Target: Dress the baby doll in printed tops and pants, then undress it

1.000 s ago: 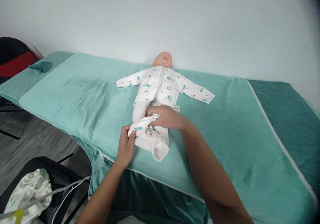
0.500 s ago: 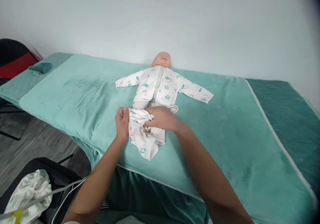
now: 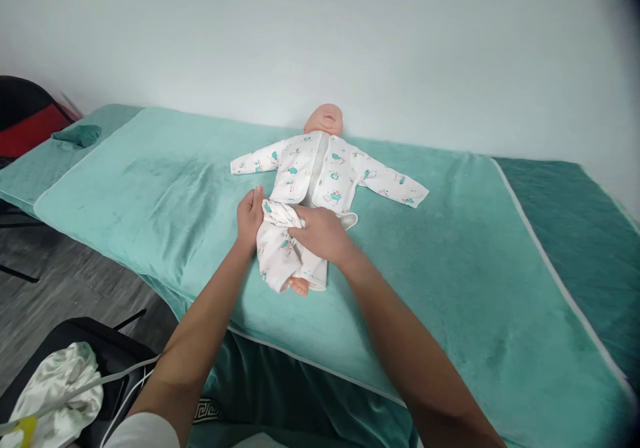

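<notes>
A baby doll [image 3: 324, 119] lies on its back on a teal blanket [image 3: 150, 195], dressed in a white printed jacket [image 3: 320, 171] with both sleeves spread out. White printed baby trousers [image 3: 278, 255] are drawn up over its legs, and one bare foot [image 3: 299, 286] pokes out at the bottom. My left hand [image 3: 249, 217] grips the bunched waistband at the doll's left hip side. My right hand [image 3: 320, 235] is closed on the same waistband near the doll's middle.
The blanket covers a padded table [image 3: 575, 235] against a white wall. A small teal cloth [image 3: 76, 136] lies at the far left end. A dark chair with a red seat [image 3: 25, 125] stands at left. Crumpled printed fabric [image 3: 55, 395] rests on a black bag [image 3: 100, 355] at bottom left.
Both hands have pulled the trousers up the doll's legs toward the waist. The loose trouser leg that hung toward me now covers a leg, with a foot showing.
</notes>
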Tool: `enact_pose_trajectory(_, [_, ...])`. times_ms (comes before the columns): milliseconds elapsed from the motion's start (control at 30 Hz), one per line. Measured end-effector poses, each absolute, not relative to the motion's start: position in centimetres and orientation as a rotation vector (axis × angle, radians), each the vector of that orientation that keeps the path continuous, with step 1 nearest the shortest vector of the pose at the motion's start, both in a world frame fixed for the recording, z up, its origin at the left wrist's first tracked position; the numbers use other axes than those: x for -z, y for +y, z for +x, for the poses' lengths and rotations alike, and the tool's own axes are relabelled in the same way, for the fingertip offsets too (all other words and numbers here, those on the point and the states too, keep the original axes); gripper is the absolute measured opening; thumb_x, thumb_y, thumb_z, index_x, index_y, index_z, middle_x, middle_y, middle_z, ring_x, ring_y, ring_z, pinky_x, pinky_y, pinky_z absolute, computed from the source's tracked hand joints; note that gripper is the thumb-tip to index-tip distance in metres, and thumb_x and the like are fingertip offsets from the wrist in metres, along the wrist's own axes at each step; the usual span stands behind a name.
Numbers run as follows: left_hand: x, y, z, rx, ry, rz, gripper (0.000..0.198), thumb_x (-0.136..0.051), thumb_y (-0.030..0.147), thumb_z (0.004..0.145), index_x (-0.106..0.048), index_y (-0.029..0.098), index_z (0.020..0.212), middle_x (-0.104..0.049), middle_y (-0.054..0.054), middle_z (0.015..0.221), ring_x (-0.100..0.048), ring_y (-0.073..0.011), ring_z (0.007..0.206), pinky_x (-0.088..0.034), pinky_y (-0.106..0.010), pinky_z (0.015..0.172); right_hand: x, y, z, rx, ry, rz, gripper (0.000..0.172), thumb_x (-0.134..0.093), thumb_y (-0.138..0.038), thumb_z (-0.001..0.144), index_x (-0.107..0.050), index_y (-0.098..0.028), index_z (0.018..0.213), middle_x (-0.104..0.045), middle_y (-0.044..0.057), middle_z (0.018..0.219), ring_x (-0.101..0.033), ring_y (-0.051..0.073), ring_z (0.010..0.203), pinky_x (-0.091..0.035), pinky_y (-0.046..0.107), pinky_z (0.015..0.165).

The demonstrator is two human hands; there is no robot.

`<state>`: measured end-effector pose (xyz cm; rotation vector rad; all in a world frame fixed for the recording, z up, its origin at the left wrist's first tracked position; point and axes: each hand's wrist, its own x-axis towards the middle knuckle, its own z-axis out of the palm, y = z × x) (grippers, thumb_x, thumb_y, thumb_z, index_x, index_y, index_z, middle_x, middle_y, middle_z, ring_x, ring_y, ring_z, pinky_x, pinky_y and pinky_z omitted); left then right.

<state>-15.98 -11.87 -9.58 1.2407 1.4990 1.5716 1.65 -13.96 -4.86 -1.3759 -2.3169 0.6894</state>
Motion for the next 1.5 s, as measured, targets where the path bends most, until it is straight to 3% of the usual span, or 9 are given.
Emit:
enact_pose_trajectory(167, [9.8, -16.2, -16.5, -1.569, 1.724, 1.209, 0.041, -0.054, 0.053, 0.098, -0.047, 0.021, 0.073, -0.048, 0.003, 0.068, -0.043, -0.0131, 0.069, -0.034, -0.027, 0.067, 5.0, -13.8, 1.5, -0.698, -2.228, -1.446, 0.016, -0.058, -0.024, 0.088, -0.07, -0.021, 0.098, -0.075, 0.005, 0.093, -0.065, 0.021, 0.084, -0.037, 0.028, 0.069])
enact_pose_trajectory(433, [10.7, -22.5, -17.0, -1.142, 1.583, 1.61, 0.043, -0.051, 0.048, 0.099, -0.051, 0.02, 0.066, -0.052, 0.0, 0.065, -0.044, -0.0161, 0.067, -0.032, -0.03, 0.072, 5.3, -13.5, 1.9, -0.691, -2.194, -1.427, 0.008, -0.055, -0.025, 0.085, -0.062, -0.021, 0.085, -0.068, 0.003, 0.081, -0.059, 0.019, 0.075, -0.033, 0.028, 0.067])
enact_pose_trajectory(667, [10.9, -20.3, -17.5, -1.173, 1.778, 1.663, 0.035, -0.051, 0.043, 0.1, -0.051, 0.022, 0.072, -0.053, -0.001, 0.068, -0.045, -0.017, 0.065, -0.029, -0.029, 0.068, 5.5, -13.5, 2.1, -0.728, -2.175, -1.375, 0.007, -0.056, -0.024, 0.085, -0.062, -0.02, 0.084, -0.07, 0.002, 0.084, -0.06, 0.018, 0.077, -0.035, 0.027, 0.068])
enact_pose_trajectory(900, [10.6, -16.2, -18.2, -0.751, 2.222, 2.054, 0.023, -0.057, 0.031, 0.097, -0.049, 0.022, 0.077, -0.055, -0.003, 0.072, -0.044, -0.0171, 0.063, -0.019, -0.031, 0.062, 5.8, -13.6, 1.8, -0.75, -2.1, -1.358, 0.007, -0.059, -0.022, 0.084, -0.065, -0.02, 0.088, -0.071, 0.002, 0.087, -0.061, 0.018, 0.078, -0.034, 0.027, 0.067])
enact_pose_trajectory(1000, [10.8, -16.5, -18.3, -0.874, 2.174, 2.06, 0.026, -0.057, 0.032, 0.096, -0.049, 0.022, 0.075, -0.056, -0.003, 0.072, -0.045, -0.0166, 0.062, -0.021, -0.031, 0.061, 5.9, -13.5, 2.0, -0.767, -2.106, -1.321, 0.006, -0.059, -0.019, 0.084, -0.063, -0.02, 0.087, -0.07, 0.002, 0.088, -0.061, 0.018, 0.078, -0.034, 0.027, 0.068])
enact_pose_trajectory(1100, [11.1, -17.6, -18.6, -1.147, 1.914, 1.906, 0.026, -0.055, 0.039, 0.097, -0.055, 0.022, 0.078, -0.06, -0.002, 0.075, -0.052, -0.0163, 0.067, -0.032, -0.028, 0.064, 5.7, -13.4, 2.7, -0.831, -2.118, -1.238, 0.003, -0.062, -0.022, 0.085, -0.061, -0.019, 0.086, -0.069, 0.001, 0.086, -0.059, 0.017, 0.077, -0.035, 0.027, 0.068])
enact_pose_trajectory(1267, [10.7, -17.3, -19.4, -1.606, 1.585, 1.448, 0.029, -0.055, 0.046, 0.098, -0.061, 0.02, 0.084, -0.063, -0.001, 0.082, -0.059, -0.0152, 0.079, -0.047, -0.028, 0.078, 4.8, -13.6, 4.6, -0.961, -1.963, -0.971, 0.024, -0.061, -0.044, 0.097, -0.063, -0.02, 0.091, -0.069, 0.001, 0.09, -0.061, 0.016, 0.081, -0.043, 0.028, 0.073])
enact_pose_trajectory(1433, [8.1, -13.4, -18.8, -1.656, 1.44, 1.278, 0.016, -0.069, 0.036, 0.088, -0.065, 0.021, 0.094, -0.066, -0.002, 0.098, -0.062, -0.0156, 0.093, -0.049, -0.028, 0.084, 4.7, -13.5, 5.5, -0.325, -1.73, -1.206, 0.012, -0.063, -0.031, 0.097, -0.059, -0.021, 0.092, -0.066, 0.004, 0.096, -0.061, 0.019, 0.088, -0.045, 0.032, 0.079])
enact_pose_trajectory(1500, [6.7, -12.1, -17.9, -1.446, 1.429, 1.44, 0.015, -0.072, 0.03, 0.084, -0.066, 0.022, 0.096, -0.066, -0.002, 0.1, -0.061, -0.0161, 0.094, -0.048, -0.028, 0.082, 5.2, -13.2, 5.5, -0.189, -1.838, -1.358, 0.02, -0.075, -0.03, 0.089, -0.058, -0.021, 0.095, -0.065, 0.005, 0.099, -0.06, 0.023, 0.093, -0.043, 0.032, 0.076])
